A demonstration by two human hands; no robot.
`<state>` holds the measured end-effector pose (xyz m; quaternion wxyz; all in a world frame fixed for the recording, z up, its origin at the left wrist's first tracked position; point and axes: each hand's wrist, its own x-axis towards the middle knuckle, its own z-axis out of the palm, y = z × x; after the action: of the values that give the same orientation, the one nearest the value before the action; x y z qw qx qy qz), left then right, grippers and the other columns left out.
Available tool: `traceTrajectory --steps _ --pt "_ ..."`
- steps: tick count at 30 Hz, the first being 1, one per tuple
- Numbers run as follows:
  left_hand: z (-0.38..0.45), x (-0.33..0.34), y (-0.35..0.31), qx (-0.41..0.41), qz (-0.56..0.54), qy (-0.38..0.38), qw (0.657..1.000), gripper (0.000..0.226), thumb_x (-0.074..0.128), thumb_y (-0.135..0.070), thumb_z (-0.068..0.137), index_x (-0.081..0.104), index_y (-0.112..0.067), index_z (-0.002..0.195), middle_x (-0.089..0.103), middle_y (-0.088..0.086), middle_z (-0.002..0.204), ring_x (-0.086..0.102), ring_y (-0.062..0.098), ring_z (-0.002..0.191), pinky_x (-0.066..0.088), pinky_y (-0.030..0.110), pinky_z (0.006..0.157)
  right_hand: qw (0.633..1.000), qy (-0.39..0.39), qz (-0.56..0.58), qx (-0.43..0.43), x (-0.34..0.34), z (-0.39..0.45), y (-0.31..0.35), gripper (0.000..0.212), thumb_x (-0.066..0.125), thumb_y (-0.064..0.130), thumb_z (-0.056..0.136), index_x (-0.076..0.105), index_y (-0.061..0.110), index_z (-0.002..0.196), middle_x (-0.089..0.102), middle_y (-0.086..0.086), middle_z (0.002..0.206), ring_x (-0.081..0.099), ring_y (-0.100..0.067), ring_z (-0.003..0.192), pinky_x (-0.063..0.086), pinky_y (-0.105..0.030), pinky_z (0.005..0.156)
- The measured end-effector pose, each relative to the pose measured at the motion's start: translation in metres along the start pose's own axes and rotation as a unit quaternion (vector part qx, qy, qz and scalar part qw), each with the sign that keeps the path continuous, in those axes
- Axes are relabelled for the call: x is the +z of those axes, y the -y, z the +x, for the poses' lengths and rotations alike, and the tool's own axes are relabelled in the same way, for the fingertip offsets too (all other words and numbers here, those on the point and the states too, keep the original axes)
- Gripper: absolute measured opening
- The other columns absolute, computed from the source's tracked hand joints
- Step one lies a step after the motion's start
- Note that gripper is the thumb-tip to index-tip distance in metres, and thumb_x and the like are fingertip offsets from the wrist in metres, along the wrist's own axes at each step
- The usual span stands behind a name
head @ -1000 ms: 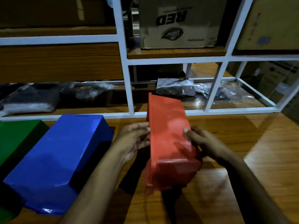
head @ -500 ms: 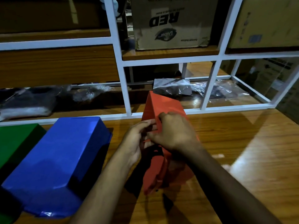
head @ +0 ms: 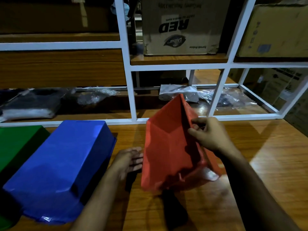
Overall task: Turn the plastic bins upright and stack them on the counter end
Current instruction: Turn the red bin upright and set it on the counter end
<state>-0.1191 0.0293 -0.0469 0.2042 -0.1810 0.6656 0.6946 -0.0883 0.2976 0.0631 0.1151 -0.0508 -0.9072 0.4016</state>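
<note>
The red bin (head: 168,150) stands tilted on the wooden counter (head: 266,147), tipped partway over with its open mouth turned toward the camera, so its inner walls and floor show. Its near lower end is on or just above the counter, while its far end rises toward the white shelf frame (head: 131,90) behind it.

The right hand (head: 210,135) is at the red bin's right rim, near the upper half of that edge. Its fingers are curled and the thumb closes over the rim, so it pinches the wall of the bin there. The forearm runs back from the bin toward the lower right.

The left hand (head: 130,160) is just beside the red bin's left outer wall, low down. Its fingers are straight and loosely spread, the tips at or nearly at the plastic; the blur does not let me tell whether they actually touch. It holds nothing.

To the left of the red bin, well clear of it, the blue bin (head: 61,165) lies upside down on the counter, base uppermost. Further left of the red bin, beyond the blue one and touching or nearly touching it, the green bin (head: 15,145) also lies base up, cut off by the picture's edge.

Behind the red bin, on the frame's shelves, are a cardboard box (head: 181,25) printed with "RED" upside down and some plastic-wrapped packs (head: 180,92).
</note>
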Motion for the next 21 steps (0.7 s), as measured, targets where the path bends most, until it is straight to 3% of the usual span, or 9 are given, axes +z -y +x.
traceTrajectory --steps 3,5,7,9,12,13,17,19,21 --pt "-0.006 -0.008 -0.013 0.033 -0.021 -0.009 0.999 0.024 0.057 -0.016 0.096 0.066 -0.011 0.118 0.073 0.008 0.101 0.068 0.02 0.087 0.057 0.03 0.066 0.982 0.053 0.175 0.048 0.001 -0.005 -0.022 0.013 0.062 -0.003 0.086 0.069 0.006 0.092 0.051 -0.002 0.057 0.045 -0.008 0.045 0.037 -0.021 0.047" --pt "-0.012 -0.012 -0.019 0.057 -0.005 0.0 0.998 0.021 0.061 -0.017 0.093 0.07 -0.013 0.112 0.075 0.014 0.101 0.069 0.023 0.086 0.059 0.032 0.067 0.961 0.091 0.253 0.066 0.007 -0.012 -0.037 0.018 0.057 -0.007 0.09 0.071 0.003 0.095 0.053 -0.005 0.061 0.052 -0.012 0.051 0.042 -0.018 0.048" --pt "-0.016 -0.015 -0.021 0.073 0.015 0.003 0.997 0.021 0.066 -0.02 0.09 0.072 -0.016 0.11 0.073 0.019 0.109 0.069 0.03 0.096 0.058 0.041 0.08 0.946 0.111 0.291 0.091 0.015 -0.019 -0.054 0.023 0.058 -0.004 0.091 0.07 0.004 0.11 0.066 -0.011 0.079 0.065 -0.022 0.068 0.049 -0.026 0.058" --pt "-0.018 -0.015 -0.021 0.08 0.02 -0.001 0.997 0.021 0.067 -0.021 0.089 0.072 -0.019 0.109 0.075 0.013 0.106 0.07 0.029 0.101 0.056 0.046 0.087 0.932 0.118 0.32 0.124 0.024 -0.025 -0.068 0.028 0.061 0.001 0.091 0.068 0.006 0.117 0.072 -0.018 0.095 0.069 -0.023 0.079 0.052 -0.032 0.066" --pt "-0.021 -0.012 -0.02 0.098 0.02 -0.002 0.995 0.022 0.066 -0.024 0.089 0.071 -0.021 0.111 0.077 0.001 0.101 0.072 0.021 0.099 0.057 0.039 0.078 0.92 0.121 0.342 0.151 0.033 -0.031 -0.08 0.035 0.07 0.013 0.082 0.07 0.015 0.117 0.062 -0.037 0.106 0.063 -0.031 0.09 0.046 -0.044 0.076" --pt "-0.021 -0.011 -0.02 0.1 0.017 -0.005 0.995 0.022 0.066 -0.024 0.089 0.071 -0.021 0.111 0.078 0.0 0.101 0.073 0.02 0.097 0.056 0.036 0.075 0.917 0.125 0.346 0.152 0.035 -0.032 -0.082 0.038 0.071 0.018 0.078 0.07 0.017 0.116 0.058 -0.038 0.1 0.062 -0.031 0.09 0.047 -0.044 0.075" --pt "-0.023 -0.01 -0.021 0.1 0.016 -0.015 0.995 0.022 0.065 -0.023 0.09 0.072 -0.022 0.111 0.078 0.0 0.1 0.074 0.018 0.091 0.057 0.035 0.072 0.924 0.134 0.325 0.15 0.03 -0.026 -0.08 0.022 0.067 0.009 0.087 0.069 0.012 0.108 0.059 -0.013 0.082 0.064 -0.021 0.073 0.05 -0.028 0.057" --pt "-0.025 -0.01 -0.022 0.1 0.017 -0.011 0.995 0.023 0.065 -0.023 0.09 0.071 -0.022 0.112 0.078 0.0 0.1 0.074 0.02 0.092 0.058 0.037 0.074 0.93 0.132 0.306 0.157 0.03 -0.023 -0.075 0.011 0.058 0.01 0.094 0.068 0.011 0.098 0.063 -0.009 0.081 0.065 -0.015 0.068 0.051 -0.025 0.053" --pt "-0.026 -0.011 -0.021 0.094 0.01 -0.001 0.995 0.023 0.063 -0.019 0.091 0.071 -0.02 0.113 0.077 0.004 0.101 0.073 0.025 0.095 0.057 0.039 0.077 0.93 0.122 0.297 0.176 0.033 -0.02 -0.074 0.016 0.054 0.014 0.097 0.068 0.015 0.089 0.064 -0.008 0.082 0.059 -0.02 0.071 0.049 -0.024 0.053"
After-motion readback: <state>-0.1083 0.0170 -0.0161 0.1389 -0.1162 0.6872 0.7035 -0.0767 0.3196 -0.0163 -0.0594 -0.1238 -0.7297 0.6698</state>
